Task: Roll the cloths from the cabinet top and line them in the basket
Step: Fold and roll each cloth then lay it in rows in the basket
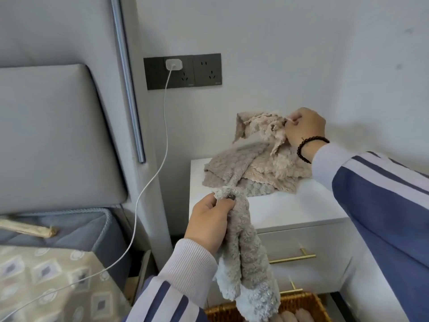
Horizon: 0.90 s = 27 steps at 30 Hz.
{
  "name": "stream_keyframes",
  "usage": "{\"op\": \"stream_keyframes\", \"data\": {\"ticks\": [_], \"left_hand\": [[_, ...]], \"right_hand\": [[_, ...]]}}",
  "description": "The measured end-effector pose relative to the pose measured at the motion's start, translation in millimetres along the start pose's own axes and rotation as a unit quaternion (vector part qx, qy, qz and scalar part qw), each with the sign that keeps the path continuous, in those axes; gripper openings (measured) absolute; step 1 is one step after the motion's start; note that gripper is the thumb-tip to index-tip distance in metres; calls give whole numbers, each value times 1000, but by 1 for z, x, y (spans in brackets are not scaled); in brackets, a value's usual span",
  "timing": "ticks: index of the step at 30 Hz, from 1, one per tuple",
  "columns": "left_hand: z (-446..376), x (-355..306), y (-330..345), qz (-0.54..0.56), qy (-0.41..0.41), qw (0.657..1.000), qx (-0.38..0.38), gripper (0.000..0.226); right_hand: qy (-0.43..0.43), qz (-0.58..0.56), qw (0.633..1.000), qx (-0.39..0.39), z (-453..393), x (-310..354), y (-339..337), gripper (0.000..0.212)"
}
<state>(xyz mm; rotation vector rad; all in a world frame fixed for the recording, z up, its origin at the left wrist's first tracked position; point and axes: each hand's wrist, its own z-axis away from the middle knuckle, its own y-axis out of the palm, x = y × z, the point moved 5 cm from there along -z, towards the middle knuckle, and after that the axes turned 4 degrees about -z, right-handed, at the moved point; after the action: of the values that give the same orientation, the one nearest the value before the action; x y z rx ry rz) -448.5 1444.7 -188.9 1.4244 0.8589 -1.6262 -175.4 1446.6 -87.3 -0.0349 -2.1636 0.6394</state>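
A woven wicker basket (299, 304) sits on the floor at the bottom edge of the view, in front of the white cabinet (278, 212). Only its far rim and part of the inside show. Inside it lie at least two pale rolled cloths (299, 316) side by side, cut off by the frame edge; how many more it holds cannot be told.

The left hand (209, 225) holds a grey-beige cloth (248, 263) above the basket. Its fingers (226, 201) are curled and clamped on the cloth's top corner, and the rest hangs down in loose folds, its lower end in front of the basket's rim.

On the cabinet top a heap of beige cloths (253, 170) lies crumpled toward the back, near the wall. The right hand (304, 129), with a dark bead bracelet (308, 146) at the wrist, reaches over the heap. Its fingers (293, 120) are pinched together on the edge of a light beige cloth (260, 126), which is lifted above the heap with one corner drooping.

The cabinet's drawers below have brass handles (293, 257). On the wall to the left, a white charger (173, 64) sits in a dark socket panel (183, 71), and its cable (148, 182) trails down toward the bed (58, 247).
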Motion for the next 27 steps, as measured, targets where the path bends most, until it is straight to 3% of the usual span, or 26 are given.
{"op": "stream_keyframes", "data": {"ticks": [2, 4, 8, 11, 13, 16, 19, 21, 22, 27], "left_hand": [[-2, 0, 4, -7, 6, 1000, 7, 19], [-1, 2, 11, -9, 4, 1000, 23, 15], [8, -1, 27, -27, 21, 998, 49, 7], [14, -4, 35, -43, 37, 996, 68, 14], [19, -3, 41, -46, 35, 993, 102, 15], [26, 4, 45, -102, 23, 984, 146, 13], [35, 8, 50, -141, 20, 970, 197, 10], [39, 9, 52, -177, 31, 959, 221, 20], [42, 9, 51, -201, 35, 950, 236, 26], [50, 20, 41, -317, 51, 912, 257, 43]], "right_hand": [[33, 104, 983, 149, 5, -13, 20, 23], [47, 111, 961, 249, 27, -26, 33, 35], [25, -104, 960, 258, 81, -21, 25, 20], [91, -259, 895, 351, 134, -14, 15, 14], [122, -279, 863, 403, 164, -20, 5, 18], [105, -196, 856, 466, 187, -41, -17, 16], [62, -153, 859, 485, 192, -50, -51, 29], [31, -112, 866, 487, 195, -53, -67, 18], [14, -89, 875, 477, 196, -54, -74, 10], [-67, -4, 930, 361, 190, -45, -103, 9]]}}
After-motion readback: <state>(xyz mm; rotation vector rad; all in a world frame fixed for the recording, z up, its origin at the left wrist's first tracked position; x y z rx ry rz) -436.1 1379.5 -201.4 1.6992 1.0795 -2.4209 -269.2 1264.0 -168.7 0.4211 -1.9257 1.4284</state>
